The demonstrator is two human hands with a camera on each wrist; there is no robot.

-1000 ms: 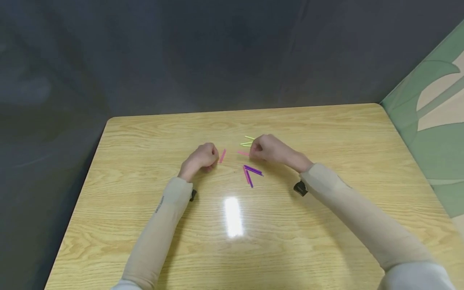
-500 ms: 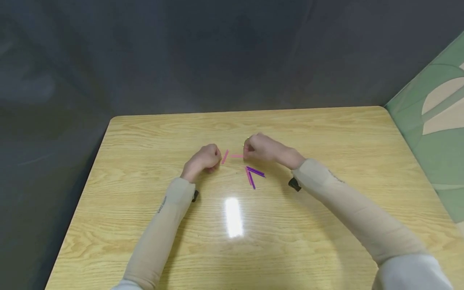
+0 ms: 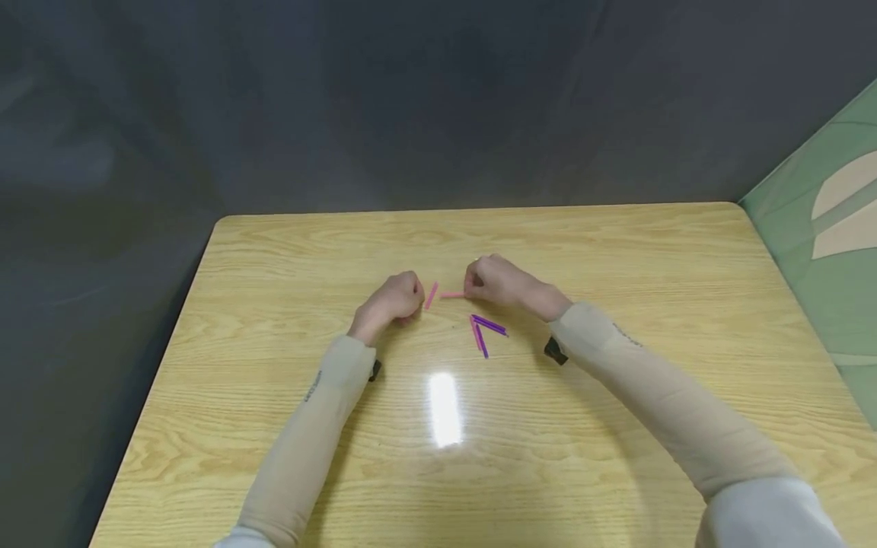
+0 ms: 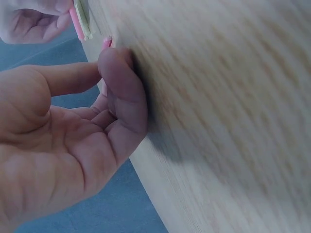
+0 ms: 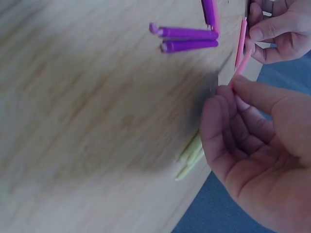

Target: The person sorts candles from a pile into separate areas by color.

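Note:
My right hand (image 3: 503,280) pinches a thin pink stick (image 5: 242,68) between thumb and index finger. The stick points left toward my left hand (image 3: 392,298), whose fingers are curled with thumb and index tips together close over the table. I cannot tell whether anything is between them. Right beside those fingertips a second pink stick (image 3: 431,295) lies slanted. Nearer me lie purple sticks (image 3: 489,325) and another pink stick (image 3: 476,332), their far ends close together in a fan. Several yellow-green sticks (image 5: 192,154) lie beside my right hand, which mostly hides them in the head view.
The sticks lie on a wood-grain table (image 3: 274,251) with rounded far corners. A dark curtain (image 3: 438,99) hangs beyond its far edge, and a green patterned panel (image 3: 829,228) stands on the right. Lamp glare (image 3: 444,409) shines on the near middle.
My right hand has carried its pink stick left, and the stick now lies level instead of slanted. The yellow-green sticks have passed behind that hand in the head view. My left hand stays put.

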